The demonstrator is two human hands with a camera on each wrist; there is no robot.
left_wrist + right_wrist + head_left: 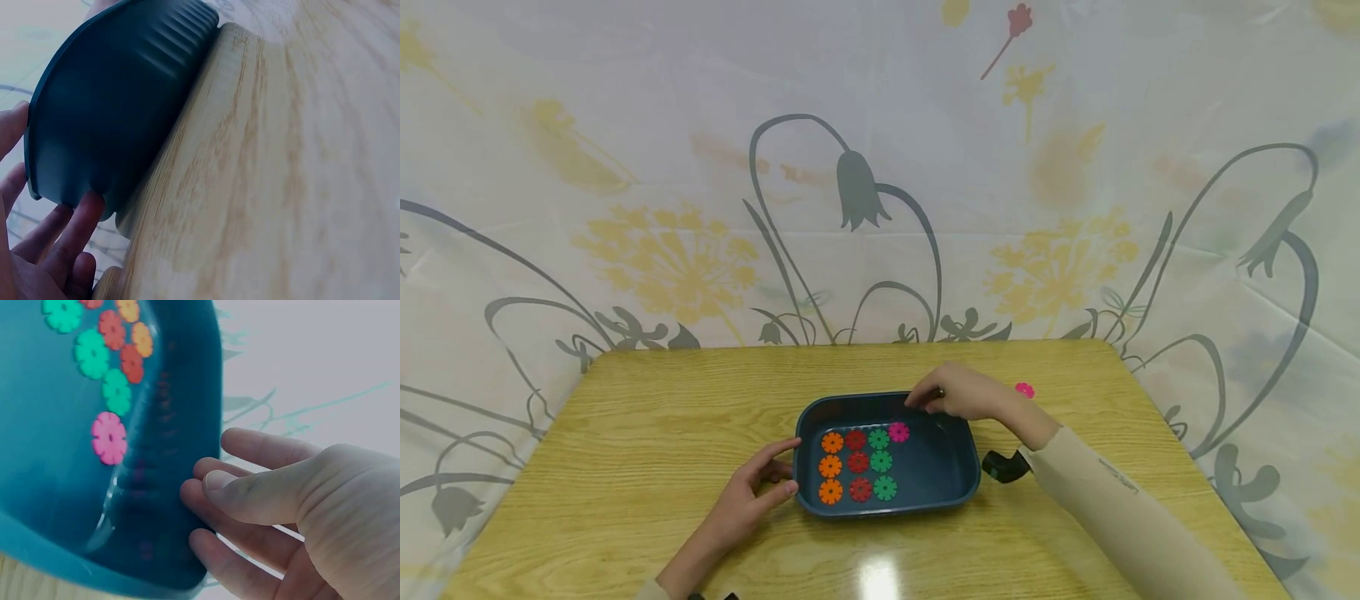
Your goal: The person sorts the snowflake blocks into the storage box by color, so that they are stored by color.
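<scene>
A dark blue tray (925,492) stands on the wooden table. Orange (831,466), red (858,462) and green snowflake-shaped notched discs (882,461) lie in it, three of each colour in columns. A single pink disc (110,439) tops the column right of the green ones. My left hand (751,492) touches the tray's left end, its fingers against the outer wall (94,125) and rim. Over the back rim is my right hand (275,506), with loosely bent fingers overlapping the inner wall and nothing held between them.
Another pink disc (1025,390) lies on the table (685,408) behind the right forearm. A black device (1006,467) sits at the right wrist. A flower-printed cloth (865,275) hangs behind the table's far edge.
</scene>
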